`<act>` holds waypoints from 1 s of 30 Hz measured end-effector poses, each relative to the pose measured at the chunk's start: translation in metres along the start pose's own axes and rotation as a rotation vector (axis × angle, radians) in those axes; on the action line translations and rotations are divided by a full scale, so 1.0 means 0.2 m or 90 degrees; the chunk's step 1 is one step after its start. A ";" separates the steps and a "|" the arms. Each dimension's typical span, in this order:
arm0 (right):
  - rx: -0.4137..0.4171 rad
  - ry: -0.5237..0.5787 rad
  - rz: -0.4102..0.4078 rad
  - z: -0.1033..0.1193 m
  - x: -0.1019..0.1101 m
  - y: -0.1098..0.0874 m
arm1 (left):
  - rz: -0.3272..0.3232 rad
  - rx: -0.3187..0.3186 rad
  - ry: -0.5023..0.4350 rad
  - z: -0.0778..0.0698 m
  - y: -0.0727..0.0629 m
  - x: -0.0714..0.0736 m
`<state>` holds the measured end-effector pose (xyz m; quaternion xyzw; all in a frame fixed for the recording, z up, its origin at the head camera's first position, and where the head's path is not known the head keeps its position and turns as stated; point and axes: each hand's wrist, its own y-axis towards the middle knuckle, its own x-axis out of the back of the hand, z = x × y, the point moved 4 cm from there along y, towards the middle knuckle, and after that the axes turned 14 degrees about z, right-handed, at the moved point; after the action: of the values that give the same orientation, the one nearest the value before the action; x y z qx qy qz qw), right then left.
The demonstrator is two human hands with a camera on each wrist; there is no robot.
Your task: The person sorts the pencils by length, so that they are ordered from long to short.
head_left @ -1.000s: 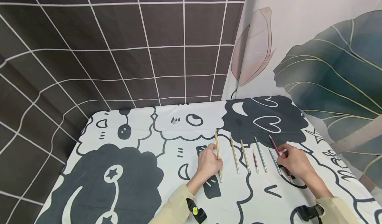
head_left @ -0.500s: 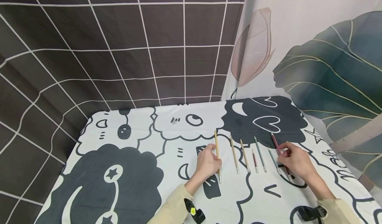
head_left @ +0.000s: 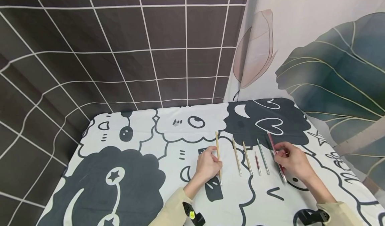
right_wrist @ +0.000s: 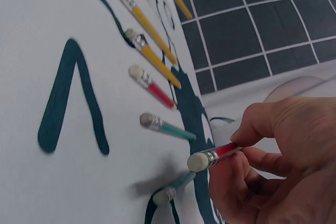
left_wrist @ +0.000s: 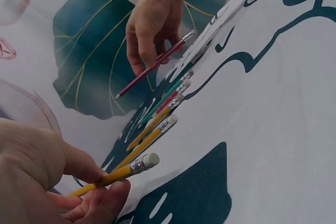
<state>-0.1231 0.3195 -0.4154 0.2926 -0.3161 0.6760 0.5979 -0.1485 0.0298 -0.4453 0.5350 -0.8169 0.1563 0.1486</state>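
Observation:
My left hand point(head_left: 208, 165) pinches a yellow pencil point(head_left: 218, 145) between thumb and fingers, its white eraser end pointing toward me. In the left wrist view that yellow pencil point(left_wrist: 123, 174) shows a metal ferrule. Over on the right, my right hand point(head_left: 293, 160) pinches a red pencil point(head_left: 271, 142) that hangs above the cloth. Its eraser end point(right_wrist: 198, 162) faces the right wrist camera. Between the hands lie two yellow pencils point(head_left: 236, 156) point(head_left: 247, 157), a short red pencil point(head_left: 257, 162) and a green pencil point(head_left: 263, 155). A second green pencil point(right_wrist: 181, 183) is partly covered by the held red one.
A cloth with black-and-white cartoon drawings point(head_left: 168, 186) covers the table. Behind it hangs a dark curtain with a white grid point(head_left: 168, 62). To the right is a pale hanging with a large leaf print point(head_left: 337, 65).
My right hand has carried the red pencil left, from beside the second green pencil to over it. My left hand, with its yellow pencil, has shifted only slightly. The loose pencils stay put.

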 end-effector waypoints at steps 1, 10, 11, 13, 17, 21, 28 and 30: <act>0.000 0.011 0.002 0.01 0.00 0.00 | -0.001 0.001 0.000 0.00 0.00 0.00; 0.009 0.097 0.038 0.08 -0.03 0.01 | 0.000 0.033 -0.012 0.01 -0.02 0.04; 0.010 0.108 0.042 0.09 -0.03 0.01 | 0.000 0.037 -0.015 0.02 -0.02 0.05; 0.008 0.129 0.052 0.10 -0.04 0.02 | 0.000 0.043 -0.021 0.02 -0.03 0.06; 0.001 0.148 0.070 0.13 -0.06 0.02 | 0.008 0.041 -0.041 0.03 -0.03 0.08; -0.002 0.164 0.077 0.15 -0.08 0.02 | 0.011 0.046 -0.061 0.05 -0.04 0.10; 0.030 0.215 0.082 0.21 -0.13 0.05 | -0.012 0.064 -0.069 0.06 -0.05 0.14; 0.039 0.230 0.087 0.23 -0.15 0.07 | -0.013 0.071 -0.068 0.07 -0.05 0.15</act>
<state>-0.1325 0.2644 -0.4109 0.1629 -0.2021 0.7659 0.5883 -0.1509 -0.0050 -0.4446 0.5582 -0.8082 0.1712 0.0767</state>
